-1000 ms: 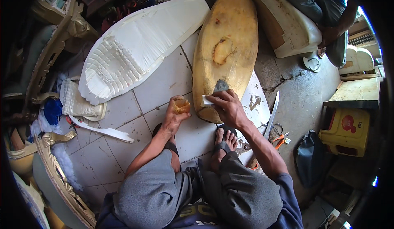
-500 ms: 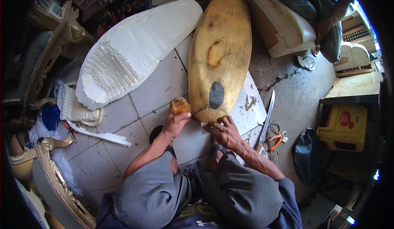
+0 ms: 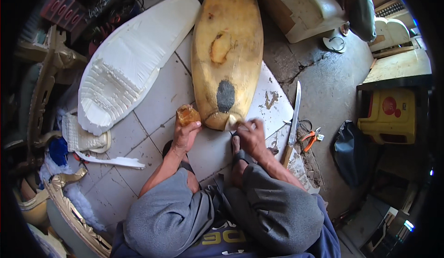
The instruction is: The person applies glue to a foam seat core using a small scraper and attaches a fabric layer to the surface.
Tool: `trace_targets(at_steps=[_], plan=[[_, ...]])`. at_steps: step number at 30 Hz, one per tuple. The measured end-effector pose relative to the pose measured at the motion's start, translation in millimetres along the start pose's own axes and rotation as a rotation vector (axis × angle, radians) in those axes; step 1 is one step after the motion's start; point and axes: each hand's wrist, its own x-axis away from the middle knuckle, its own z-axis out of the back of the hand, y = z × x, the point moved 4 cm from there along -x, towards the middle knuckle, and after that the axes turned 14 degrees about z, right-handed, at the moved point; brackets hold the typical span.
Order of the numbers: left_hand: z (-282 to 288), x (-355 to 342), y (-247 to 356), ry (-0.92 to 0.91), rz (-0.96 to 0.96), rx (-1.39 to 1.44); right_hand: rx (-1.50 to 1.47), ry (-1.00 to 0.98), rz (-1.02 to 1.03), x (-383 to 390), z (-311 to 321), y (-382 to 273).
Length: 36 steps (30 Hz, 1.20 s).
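Observation:
In front of me a long, yellowed foam seat pad (image 3: 243, 54) lies lengthwise, with a dark grey patch (image 3: 225, 95) near its closer end and a torn hollow farther up. My left hand (image 3: 185, 137) is closed round a small clear container with amber contents (image 3: 188, 114), just left of the pad's near end. At that near end my right hand (image 3: 252, 137), somewhat blurred, pinches a small pale flat piece (image 3: 231, 122) against or just over the foam. Whether the piece touches it I cannot tell.
A carved white foam pad (image 3: 138, 54) lies at left, above a thin white offcut (image 3: 113, 161). Right of my right hand are a long knife (image 3: 294, 119) and orange-handled pliers (image 3: 312, 139). A yellow stool (image 3: 387, 117) stands farther right; another person's leg (image 3: 362, 17) shows at upper right.
My right hand has shifted and turned, so the pale piece now shows at the pad's near end. The left hand still holds the container. The whole view has shifted slightly.

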Motion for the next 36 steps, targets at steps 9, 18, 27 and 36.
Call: trace_targets(at_steps=[9,18,27,36], plan=[[5.9,-3.8,-11.1,0.019,0.003,-0.056,-0.066,0.168,-0.17,20.9,0.5,-0.6],[15.2,-1.9,-4.8,-0.023,-0.013,-0.08,-0.214,0.346,-0.369,24.5,-8.0,16.8],[-18.1,18.8,29.6,0.169,-0.483,-0.896,-0.834,0.244,-0.719,-7.2,17.8,11.5],[-65.0,47.5,65.6,0.372,-0.98,-1.72,-1.001,-0.121,-0.879,-55.8,-1.6,-7.8]])
